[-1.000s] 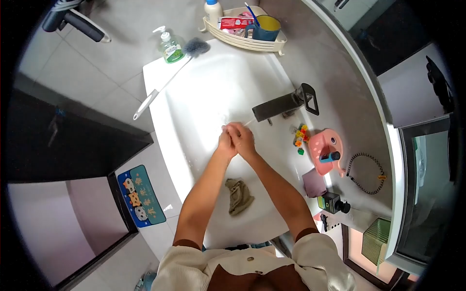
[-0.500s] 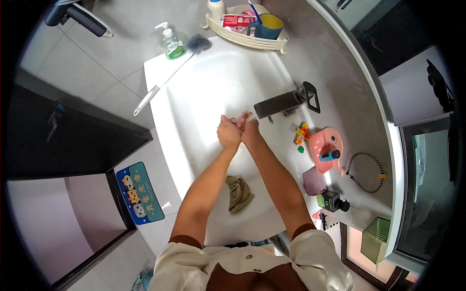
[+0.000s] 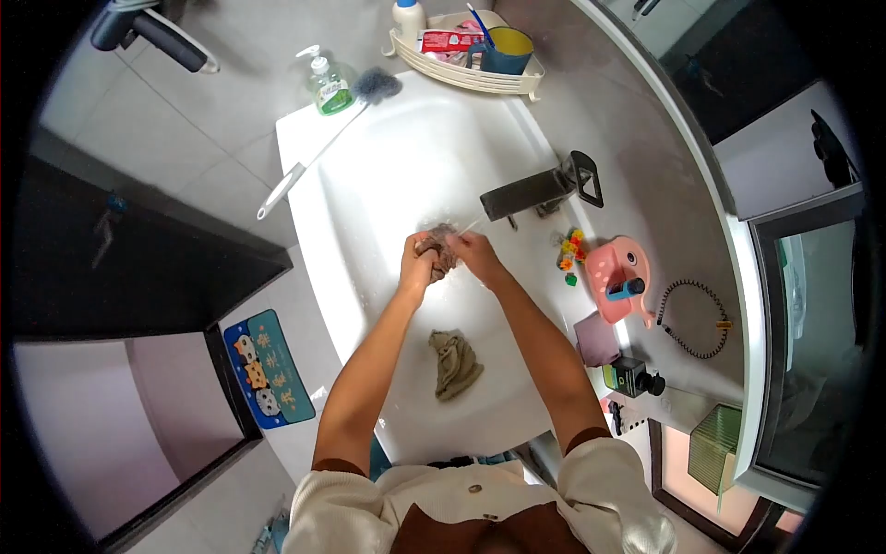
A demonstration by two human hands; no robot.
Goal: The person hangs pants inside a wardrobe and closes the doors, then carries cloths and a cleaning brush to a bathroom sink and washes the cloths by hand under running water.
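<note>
Over the white sink (image 3: 369, 166), a small wet brownish-grey cloth (image 3: 441, 254) is bunched between my two hands. My left hand (image 3: 418, 263) has its fingers closed round one side. On the other side, my right hand (image 3: 475, 251) pinches the cloth near the water stream. Water runs from the black faucet (image 3: 526, 196), just above and right of my hands. A crumpled olive-brown cloth (image 3: 454, 365) lies in the basin between my forearms. Whether either cloth is a sock or a rag, I cannot tell.
A grey-headed brush (image 3: 318, 152) lies across the sink's left rim beside a green soap bottle (image 3: 330, 88). A corner shelf (image 3: 461, 78) holds a mug (image 3: 506, 54). On the right ledge are colourful toy blocks (image 3: 571, 251), a pink holder (image 3: 614, 258) and a dark bottle (image 3: 632, 379).
My hands have moved apart from being pressed together, and the brownish cloth now shows spread between them. The olive-brown cloth stays in place.
</note>
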